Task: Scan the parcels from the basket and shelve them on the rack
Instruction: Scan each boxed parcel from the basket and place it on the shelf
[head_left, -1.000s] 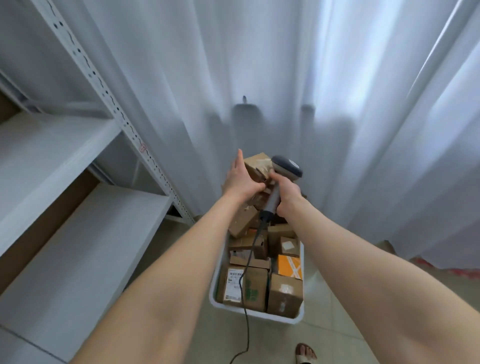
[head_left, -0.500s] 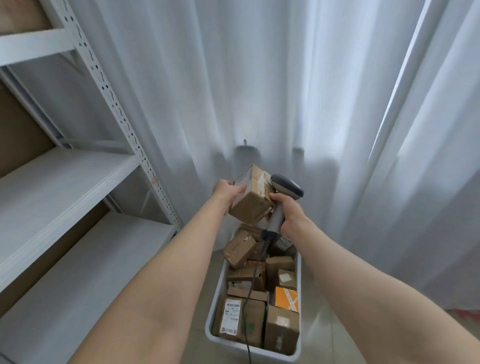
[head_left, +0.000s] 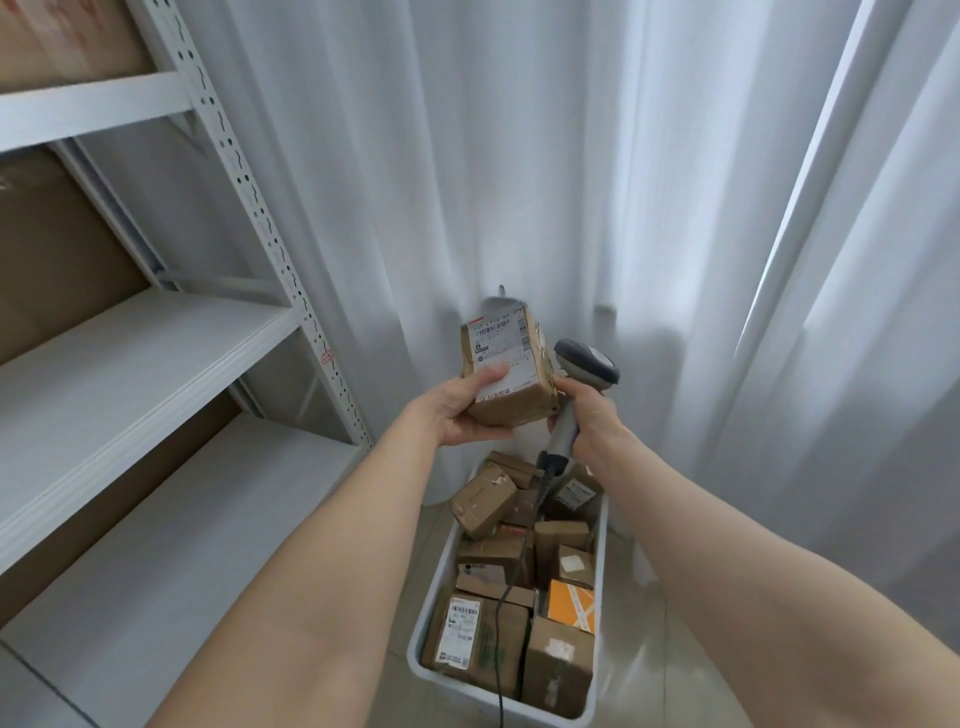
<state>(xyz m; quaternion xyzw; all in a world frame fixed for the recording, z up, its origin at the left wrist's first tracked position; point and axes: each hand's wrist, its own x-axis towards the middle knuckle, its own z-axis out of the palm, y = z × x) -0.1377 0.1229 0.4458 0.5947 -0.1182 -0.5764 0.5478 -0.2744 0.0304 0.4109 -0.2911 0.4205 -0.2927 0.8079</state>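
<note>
Your rack (head_left: 130, 364) fills the left of the frame, and the basket (head_left: 427, 605) of boxes (head_left: 483, 499) sits lower centre. At mid-frame your left hand (head_left: 462, 415) grips one parcel (head_left: 511, 364), label (head_left: 501, 345) facing you. Your right hand (head_left: 592, 421) is wrapped around the scanner (head_left: 587, 364) just beside it. You look to be at the scanning step. Next, aim the scanner head at the label, then shelve.

Brown labelled parcel (head_left: 506, 374) held tilted above white basket (head_left: 601, 582), grey scanner (head_left: 587, 364) touching, white rack (head_left: 130, 364) left
</note>
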